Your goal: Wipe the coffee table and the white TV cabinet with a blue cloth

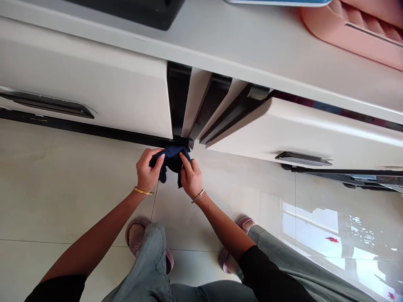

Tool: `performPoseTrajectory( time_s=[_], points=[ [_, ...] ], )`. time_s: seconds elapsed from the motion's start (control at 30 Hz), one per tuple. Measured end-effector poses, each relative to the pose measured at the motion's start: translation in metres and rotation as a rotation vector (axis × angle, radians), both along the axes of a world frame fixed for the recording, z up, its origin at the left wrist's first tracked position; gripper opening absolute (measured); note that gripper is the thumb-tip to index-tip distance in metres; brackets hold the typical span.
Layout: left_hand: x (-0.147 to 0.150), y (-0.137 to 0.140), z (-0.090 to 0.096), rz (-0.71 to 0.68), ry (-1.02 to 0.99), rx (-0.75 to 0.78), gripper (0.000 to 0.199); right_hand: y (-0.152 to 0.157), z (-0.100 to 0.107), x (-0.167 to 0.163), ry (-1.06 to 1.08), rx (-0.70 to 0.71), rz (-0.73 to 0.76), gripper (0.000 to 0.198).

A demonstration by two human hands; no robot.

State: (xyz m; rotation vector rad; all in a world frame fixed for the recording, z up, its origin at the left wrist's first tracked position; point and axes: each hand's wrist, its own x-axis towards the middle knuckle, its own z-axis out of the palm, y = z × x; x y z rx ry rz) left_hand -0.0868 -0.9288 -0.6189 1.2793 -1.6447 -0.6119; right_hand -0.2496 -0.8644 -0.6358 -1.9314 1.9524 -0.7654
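A dark navy cloth (172,158) hangs bunched between my two hands, close to the black base of the cabinet. My left hand (148,168) grips its left side, thumb on top. On the other side my right hand (192,178) holds the cloth with fingers closed, its index finger laid along the fabric. The cloth's lower ends dangle over the floor, and the fingertips beneath it are hidden. Right beyond the cloth are the black and white vertical panels (201,100) between two white drawer fronts.
A white drawer front (94,84) with a black handle (50,102) is at left. The right drawer front (302,134) stands out from the cabinet, with its handle (304,158). Above runs a grey top (239,46) bearing a pink object (355,35). Slippered feet stand on the tiled floor (78,188).
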Motion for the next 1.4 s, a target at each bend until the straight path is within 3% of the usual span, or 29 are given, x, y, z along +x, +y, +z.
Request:
performPoseTrajectory(
  time_s=[0.13, 0.23, 0.3, 0.4, 0.5, 0.63, 0.73, 0.83, 1.07, 1.4],
  points=[
    [-0.030, -0.033, 0.045, 0.119, 0.116, -0.435, 0.018, -0.036, 0.054, -0.002, -0.110, -0.357, -0.089, 0.049],
    [-0.053, -0.060, 0.072, 0.149, 0.037, -0.613, 0.020, -0.063, 0.084, 0.008, -0.132, -0.422, -0.128, 0.057],
    [-0.060, -0.075, 0.076, 0.114, -0.083, -0.600, 0.029, -0.074, 0.091, 0.015, -0.127, -0.421, -0.144, 0.061],
    [-0.057, -0.090, 0.056, -0.040, -0.238, -0.374, 0.045, -0.081, 0.082, 0.022, -0.094, -0.291, -0.139, 0.059],
    [-0.041, -0.091, 0.015, -0.213, -0.340, -0.179, 0.046, -0.077, 0.054, 0.026, -0.043, -0.085, -0.116, 0.060],
    [-0.025, -0.078, -0.034, -0.335, -0.454, -0.101, 0.037, -0.069, 0.004, 0.032, -0.002, 0.059, -0.094, 0.065],
    [-0.019, -0.071, -0.055, -0.389, -0.517, -0.079, 0.039, -0.064, -0.024, 0.038, 0.007, 0.082, -0.118, 0.064],
    [-0.015, -0.066, -0.066, -0.405, -0.524, -0.096, 0.039, -0.061, -0.032, 0.040, 0.050, 0.079, -0.111, 0.060],
    [0.002, -0.049, -0.087, -0.345, -0.512, -0.230, 0.039, -0.053, -0.023, 0.032, 0.106, 0.090, 0.006, 0.059],
    [0.028, -0.007, -0.081, -0.287, -0.430, -0.043, 0.034, -0.004, -0.026, 0.022, 0.027, 0.107, 0.184, 0.057]
  ],
)
